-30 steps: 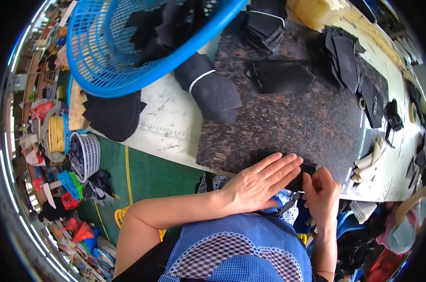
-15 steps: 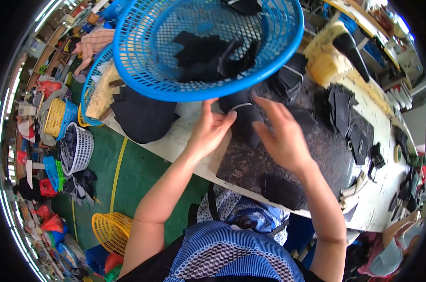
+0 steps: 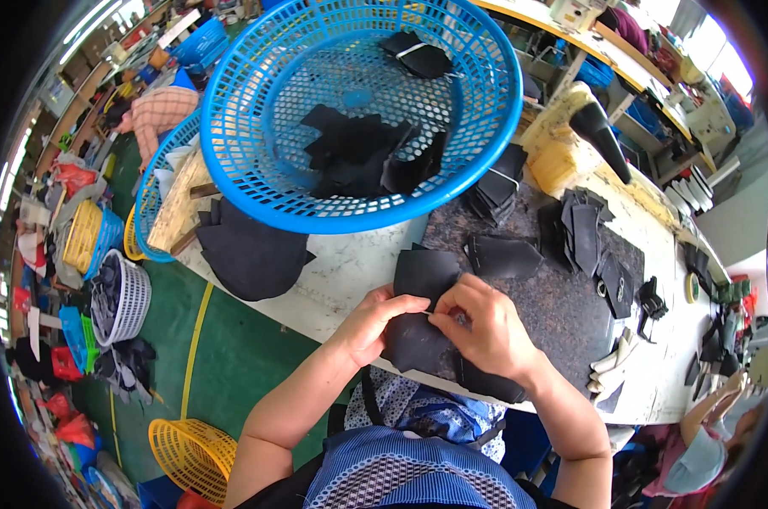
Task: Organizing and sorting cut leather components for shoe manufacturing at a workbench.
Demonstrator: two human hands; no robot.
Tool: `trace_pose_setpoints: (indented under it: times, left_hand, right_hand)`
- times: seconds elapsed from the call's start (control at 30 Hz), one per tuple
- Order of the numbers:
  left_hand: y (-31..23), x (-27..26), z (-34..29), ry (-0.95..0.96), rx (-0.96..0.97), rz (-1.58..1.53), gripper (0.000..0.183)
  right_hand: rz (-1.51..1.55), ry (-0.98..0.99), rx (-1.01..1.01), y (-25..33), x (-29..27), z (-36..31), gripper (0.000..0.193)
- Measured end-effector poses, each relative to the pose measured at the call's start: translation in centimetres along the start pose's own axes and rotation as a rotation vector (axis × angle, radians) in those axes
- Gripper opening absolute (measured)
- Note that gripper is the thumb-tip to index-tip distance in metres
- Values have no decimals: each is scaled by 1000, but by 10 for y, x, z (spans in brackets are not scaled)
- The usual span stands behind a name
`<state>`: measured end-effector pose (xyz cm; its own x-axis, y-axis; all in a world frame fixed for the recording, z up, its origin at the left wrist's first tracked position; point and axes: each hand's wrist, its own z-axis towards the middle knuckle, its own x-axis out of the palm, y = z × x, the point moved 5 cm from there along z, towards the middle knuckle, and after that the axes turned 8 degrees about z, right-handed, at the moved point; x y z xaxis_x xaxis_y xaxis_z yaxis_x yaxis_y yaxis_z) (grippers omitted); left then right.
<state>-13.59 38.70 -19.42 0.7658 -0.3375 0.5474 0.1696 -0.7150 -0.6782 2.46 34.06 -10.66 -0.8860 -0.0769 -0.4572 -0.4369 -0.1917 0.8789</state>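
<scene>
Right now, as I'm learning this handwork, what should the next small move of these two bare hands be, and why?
Probably ease the thin white band along the bundle of flat black pieces, toward one end: the right hand appears to pinch it, the left hand has its thumb close by, and the bundle extends beyond the fingers both ways.

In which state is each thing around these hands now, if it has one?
Bundle: held
Band: across the bundle, pinched
Left hand: closed on the bundle
Right hand: closed at the band
Blue basket: open, part-filled
Basket bundle: banded
Basket pieces: heaped, no band visible
Upper stack: banded
White basket: filled with dark cloth
</scene>
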Motion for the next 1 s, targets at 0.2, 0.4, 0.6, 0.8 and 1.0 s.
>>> trace_pose_setpoints:
  times: [0.2,0.4,0.6,0.8,1.0]
  left_hand:
    - [-18,5,15,-60,231,-296,31]
    - [-4,-3,22,-283,367,-189,36]
    - [6,-29,-8,-248,281,-52,43]
    - [-22,-20,-49,-582,1076,1385,64]
    - [-26,-2,-17,-169,1114,1636,43]
  right_hand:
    - [-219,-29,-107,15,-29,-64,19]
    - [-858,-463,254,-58,-148,-147,15]
    - [-531,-586,309,-53,-141,-152,14]
    - [-365,-467,206,-46,-111,-103,9]
    - [-248,-294,67,-34,-88,-55,6]
